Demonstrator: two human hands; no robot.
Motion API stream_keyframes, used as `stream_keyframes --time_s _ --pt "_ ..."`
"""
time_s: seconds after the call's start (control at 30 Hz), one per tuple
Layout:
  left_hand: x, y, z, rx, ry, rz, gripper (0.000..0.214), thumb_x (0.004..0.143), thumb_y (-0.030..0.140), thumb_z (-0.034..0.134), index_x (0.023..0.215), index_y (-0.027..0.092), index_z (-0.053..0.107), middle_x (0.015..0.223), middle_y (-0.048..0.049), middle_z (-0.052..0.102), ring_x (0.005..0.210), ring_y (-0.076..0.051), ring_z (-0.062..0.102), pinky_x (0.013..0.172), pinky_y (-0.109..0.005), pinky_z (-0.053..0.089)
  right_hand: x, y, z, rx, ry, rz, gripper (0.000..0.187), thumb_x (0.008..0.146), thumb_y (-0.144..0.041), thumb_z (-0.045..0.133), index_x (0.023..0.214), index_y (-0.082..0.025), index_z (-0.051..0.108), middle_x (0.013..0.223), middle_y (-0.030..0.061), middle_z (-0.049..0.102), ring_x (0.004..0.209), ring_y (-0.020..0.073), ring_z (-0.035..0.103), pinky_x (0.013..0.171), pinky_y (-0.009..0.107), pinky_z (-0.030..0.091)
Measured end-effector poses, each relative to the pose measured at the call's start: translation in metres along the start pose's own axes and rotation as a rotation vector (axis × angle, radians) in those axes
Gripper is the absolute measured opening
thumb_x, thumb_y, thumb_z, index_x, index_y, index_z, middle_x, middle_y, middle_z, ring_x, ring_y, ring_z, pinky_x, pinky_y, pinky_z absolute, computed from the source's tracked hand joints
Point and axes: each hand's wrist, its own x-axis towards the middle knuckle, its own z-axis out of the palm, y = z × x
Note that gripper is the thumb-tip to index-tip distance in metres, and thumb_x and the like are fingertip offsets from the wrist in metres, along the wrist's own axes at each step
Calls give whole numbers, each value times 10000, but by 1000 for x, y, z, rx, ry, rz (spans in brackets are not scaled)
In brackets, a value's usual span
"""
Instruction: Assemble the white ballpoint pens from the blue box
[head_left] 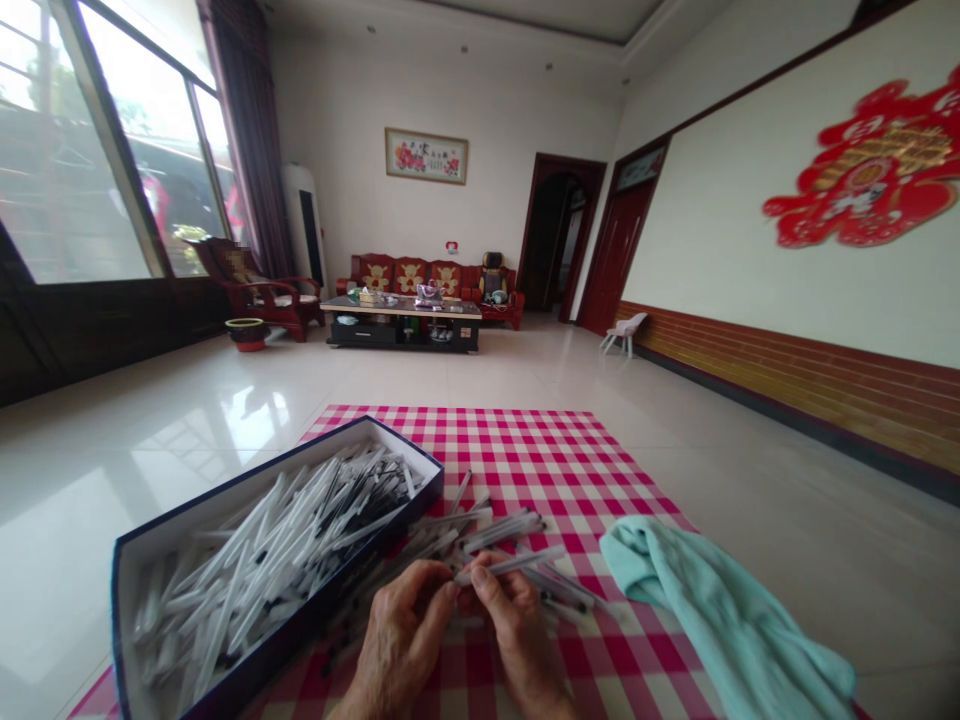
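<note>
My left hand (397, 630) and my right hand (517, 640) meet low in the head view, their fingers pinching a clear plastic pen (514, 565) between them. A dark blue box (255, 650) with a white inside stands open to the left of my left hand, piled with many similar pens (270, 540). Several loose pens (480, 530) lie just beyond my hands on a pink-and-white checked cloth (525, 460). A crumpled pale teal towel (720, 610) lies to the right of my right hand.
The checked cloth lies on a glossy tiled floor. Far ahead stand a low coffee table (403, 325) with items on it and a red wooden sofa (427, 280). A red armchair (255, 290) stands by the windows, and a small white chair (622, 333) stands by the right wall.
</note>
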Motion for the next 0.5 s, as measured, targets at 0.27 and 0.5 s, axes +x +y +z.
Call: stream_keyframes --time_s 0.27,0.5 --pt "-2 -8 7 100 22 -52 407 924 395 365 601 180 489 536 37 489 493 -87 444 507 -198 316 -1 4 -1 -24 -20 5 189 773 -371 688 778 -188 641 629 -10 645 589 152 600 600 267 475" --pt "0 -7 5 42 43 -121 460 918 446 358 577 174 505 492 42 459 472 -84 402 478 -192 299 1 6 -4 -1 5 22 192 768 -377 689 796 -192 646 676 -1 651 608 168 613 610 287 485"
